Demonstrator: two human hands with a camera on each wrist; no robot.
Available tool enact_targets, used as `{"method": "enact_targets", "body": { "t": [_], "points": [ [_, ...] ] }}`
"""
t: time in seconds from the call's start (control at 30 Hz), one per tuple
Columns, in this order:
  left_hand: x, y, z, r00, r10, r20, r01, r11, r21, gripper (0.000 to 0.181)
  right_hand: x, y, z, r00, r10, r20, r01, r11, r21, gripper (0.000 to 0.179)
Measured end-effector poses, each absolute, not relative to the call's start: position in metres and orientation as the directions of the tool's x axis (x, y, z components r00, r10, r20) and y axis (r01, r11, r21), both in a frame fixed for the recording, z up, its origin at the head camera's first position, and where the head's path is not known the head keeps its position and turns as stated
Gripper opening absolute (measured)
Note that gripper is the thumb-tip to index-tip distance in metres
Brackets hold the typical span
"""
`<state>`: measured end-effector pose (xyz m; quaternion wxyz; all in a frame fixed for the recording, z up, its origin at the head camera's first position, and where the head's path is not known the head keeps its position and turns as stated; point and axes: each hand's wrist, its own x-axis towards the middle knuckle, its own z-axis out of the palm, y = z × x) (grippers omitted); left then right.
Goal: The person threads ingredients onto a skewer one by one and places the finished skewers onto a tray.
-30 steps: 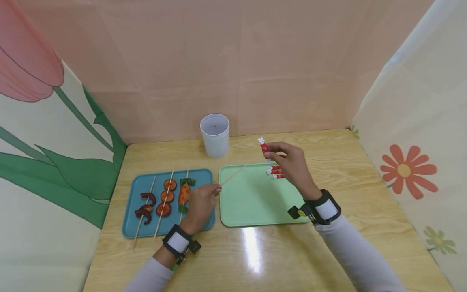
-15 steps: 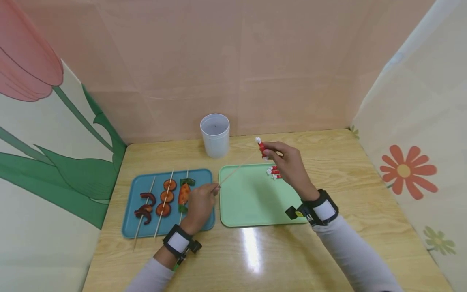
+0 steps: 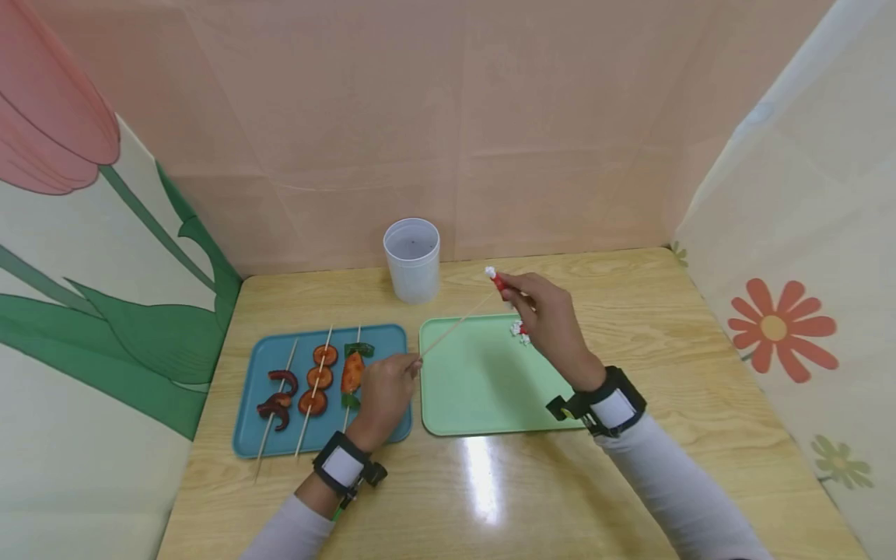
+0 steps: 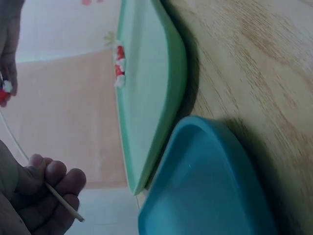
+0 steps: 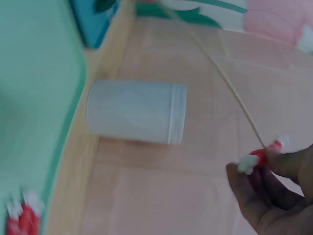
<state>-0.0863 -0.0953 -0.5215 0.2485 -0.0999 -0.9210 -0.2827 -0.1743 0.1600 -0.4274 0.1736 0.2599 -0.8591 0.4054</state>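
Observation:
My left hand (image 3: 383, 395) pinches a thin wooden skewer (image 3: 451, 330) near its lower end, over the right side of the blue tray. The skewer slants up to the right. In my right hand (image 3: 556, 327), thumb and fingers pinch a small red piece with frilled white ends (image 3: 498, 281), above the far edge of the green tray (image 3: 483, 397). In the right wrist view the skewer's tip meets the middle of this red piece (image 5: 259, 157); whether it has gone in is hidden by the thumb. More such red-and-white pieces (image 4: 120, 63) lie on the green tray, partly behind my right hand.
On the blue tray (image 3: 246, 420) lie 3 loaded skewers: dark curled pieces (image 3: 276, 404), round brown slices (image 3: 320, 378), and an orange piece between green ones (image 3: 353, 373). A whitish cup (image 3: 413, 272) stands behind the trays, close to the back wall.
My right hand has moved slightly left with the red-and-white piece, tilting it over toward the left. The skewer's tip has risen to meet it. My left hand stays nearly in place.

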Motion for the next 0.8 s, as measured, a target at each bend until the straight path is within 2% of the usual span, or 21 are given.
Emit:
{"method": "enact_targets", "body": {
  "t": [0.13,0.23,0.43,0.63,0.8],
  "points": [
    [-0.084,-0.091,-0.515,-0.857,0.048,0.512,0.320,0.830,0.457,0.005,-0.169,0.150,-0.435,-0.706,-0.333,0.626,-0.667,0.609,-0.429,0.035],
    [-0.085,-0.085,-0.505,-0.866,0.045,0.497,0.304,0.838,0.454,0.006,-0.162,0.140,-0.444,-0.690,-0.342,0.638,-0.678,0.613,-0.405,0.036],
    [-0.091,-0.075,-0.486,-0.874,0.075,0.480,0.313,0.844,0.436,0.009,-0.140,0.111,-0.465,-0.662,-0.487,0.570,-0.732,0.586,-0.348,0.039],
    [-0.093,-0.074,-0.487,-0.888,0.026,0.459,0.257,0.857,0.447,0.009,-0.131,0.095,-0.470,-0.657,-0.458,0.598,-0.720,0.615,-0.321,0.040],
    [-0.096,-0.073,-0.486,-0.876,0.030,0.482,0.265,0.864,0.428,0.008,-0.124,0.085,-0.478,-0.618,-0.541,0.570,-0.758,0.601,-0.252,0.039]
  ]
}}
